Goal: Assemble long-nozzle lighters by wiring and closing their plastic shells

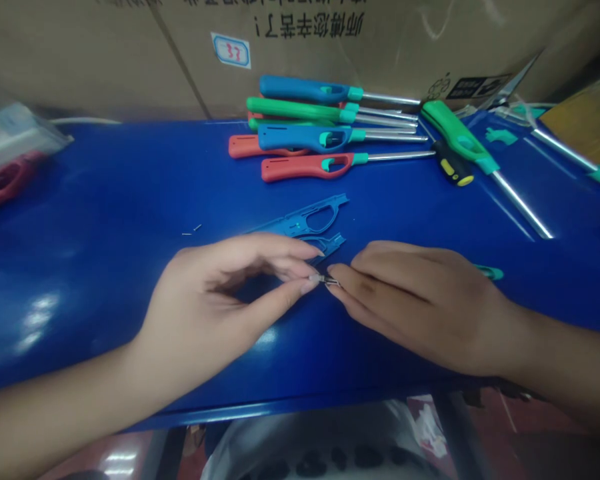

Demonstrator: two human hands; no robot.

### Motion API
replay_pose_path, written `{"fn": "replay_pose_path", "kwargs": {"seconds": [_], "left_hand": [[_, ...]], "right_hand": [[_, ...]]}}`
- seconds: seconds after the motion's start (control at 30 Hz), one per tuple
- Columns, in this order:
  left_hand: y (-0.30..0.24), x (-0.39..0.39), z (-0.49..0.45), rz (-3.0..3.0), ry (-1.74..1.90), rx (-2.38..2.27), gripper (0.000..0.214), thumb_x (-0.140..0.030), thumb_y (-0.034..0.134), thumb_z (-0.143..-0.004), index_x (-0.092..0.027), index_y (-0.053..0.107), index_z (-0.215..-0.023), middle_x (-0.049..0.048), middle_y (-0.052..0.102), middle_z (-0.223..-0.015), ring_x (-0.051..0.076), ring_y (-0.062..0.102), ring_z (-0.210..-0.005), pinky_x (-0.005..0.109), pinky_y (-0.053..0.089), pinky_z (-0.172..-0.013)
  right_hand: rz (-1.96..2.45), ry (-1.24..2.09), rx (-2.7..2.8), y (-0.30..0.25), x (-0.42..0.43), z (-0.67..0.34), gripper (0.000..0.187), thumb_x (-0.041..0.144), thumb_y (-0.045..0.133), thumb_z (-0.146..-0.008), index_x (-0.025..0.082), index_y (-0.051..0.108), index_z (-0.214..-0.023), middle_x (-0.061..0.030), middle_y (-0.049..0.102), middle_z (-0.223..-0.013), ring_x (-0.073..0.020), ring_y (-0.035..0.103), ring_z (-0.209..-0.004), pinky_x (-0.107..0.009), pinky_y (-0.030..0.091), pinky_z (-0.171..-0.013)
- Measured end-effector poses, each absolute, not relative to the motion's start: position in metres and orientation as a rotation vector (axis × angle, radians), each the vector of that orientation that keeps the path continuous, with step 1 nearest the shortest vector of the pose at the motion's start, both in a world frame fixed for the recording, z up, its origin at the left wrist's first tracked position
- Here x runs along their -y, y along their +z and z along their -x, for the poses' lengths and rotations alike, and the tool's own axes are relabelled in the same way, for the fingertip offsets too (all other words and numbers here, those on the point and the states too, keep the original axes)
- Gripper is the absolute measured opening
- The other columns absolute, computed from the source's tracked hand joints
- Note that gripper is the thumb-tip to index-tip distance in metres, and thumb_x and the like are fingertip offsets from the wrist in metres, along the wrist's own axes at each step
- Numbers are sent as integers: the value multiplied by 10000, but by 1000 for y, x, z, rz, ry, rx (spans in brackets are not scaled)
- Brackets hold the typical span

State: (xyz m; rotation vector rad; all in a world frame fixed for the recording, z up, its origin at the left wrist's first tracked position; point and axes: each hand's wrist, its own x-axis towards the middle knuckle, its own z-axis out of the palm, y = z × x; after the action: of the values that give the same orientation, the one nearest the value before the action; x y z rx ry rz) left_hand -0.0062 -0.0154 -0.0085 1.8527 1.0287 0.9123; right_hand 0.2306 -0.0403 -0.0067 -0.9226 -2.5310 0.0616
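Observation:
My left hand (230, 293) and my right hand (420, 300) meet over the blue table (105, 220). Between their pinched fingertips they hold a tiny metal part (327, 280). Both hands are closed in a pinch on it. Just beyond the fingertips lie two blue plastic lighter shell halves (310, 223), flat on the table. A teal-tipped piece (490, 272) pokes out behind my right hand.
A pile of several long-nosed lighters (325, 133) in blue, green and red lies at the back. A green lighter (473, 150) and a black-and-yellow tool (453, 168) lie to the right. Cardboard boxes (130, 53) stand behind. A bag with red lighters (10, 153) sits far left.

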Motion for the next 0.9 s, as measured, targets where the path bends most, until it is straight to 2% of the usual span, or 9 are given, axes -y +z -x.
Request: {"fn": "replay_pose_path", "kwargs": {"seconds": [0.13, 0.23, 0.5, 0.63, 0.77, 0.9], "left_hand": [[-6, 16, 8, -1943, 884, -1060, 158, -306, 819, -890, -346, 760, -1031, -136, 815, -924, 95, 788, -847, 144, 650, -819], [-3, 15, 10, -2022, 844, -1063, 117, -313, 798, -907, -330, 755, -1015, -122, 815, -938, 95, 786, -860, 145, 638, -844], [0, 13, 14, -2036, 735, -1007, 147, -320, 775, -913, -323, 713, -1046, -122, 818, -934, 111, 804, -845, 155, 631, -792], [1, 12, 13, -1973, 723, -954, 212, -262, 789, -909, -317, 698, -1092, -115, 828, -914, 130, 815, -832, 179, 641, -804], [1, 10, 11, -1889, 772, -864, 232, -232, 842, -875, -296, 704, -1051, -97, 833, -870, 139, 814, -790, 202, 650, -808], [0, 10, 11, -1842, 797, -837, 215, -230, 858, -867, -289, 722, -1023, -63, 840, -867, 165, 819, -789, 237, 666, -796]], "right_hand": [[898, 44, 2518, -3, 42, -229, 219, 109, 525, -1062, 94, 698, -928, -28, 656, -780, -151, 596, -719, -308, 434, -630], [852, 67, 2512, 0, 42, -228, 198, 60, 530, -1037, 86, 690, -922, -41, 673, -781, -151, 637, -734, -294, 472, -642], [808, 131, 2514, 0, 44, -228, 234, 25, 509, -1008, 106, 702, -905, -40, 680, -764, -161, 665, -707, -295, 526, -592], [776, 165, 2476, 4, 45, -227, 216, 2, 532, -989, 112, 695, -898, -48, 714, -803, -145, 664, -721, -277, 550, -602], [733, 143, 2474, 4, 47, -229, 294, 28, 482, -1042, 117, 707, -875, -67, 733, -828, -153, 642, -746, -293, 561, -658], [703, 69, 2508, 1, 48, -232, 354, 77, 475, -1074, 143, 687, -798, -48, 664, -763, -169, 602, -719, -330, 526, -652]]}}
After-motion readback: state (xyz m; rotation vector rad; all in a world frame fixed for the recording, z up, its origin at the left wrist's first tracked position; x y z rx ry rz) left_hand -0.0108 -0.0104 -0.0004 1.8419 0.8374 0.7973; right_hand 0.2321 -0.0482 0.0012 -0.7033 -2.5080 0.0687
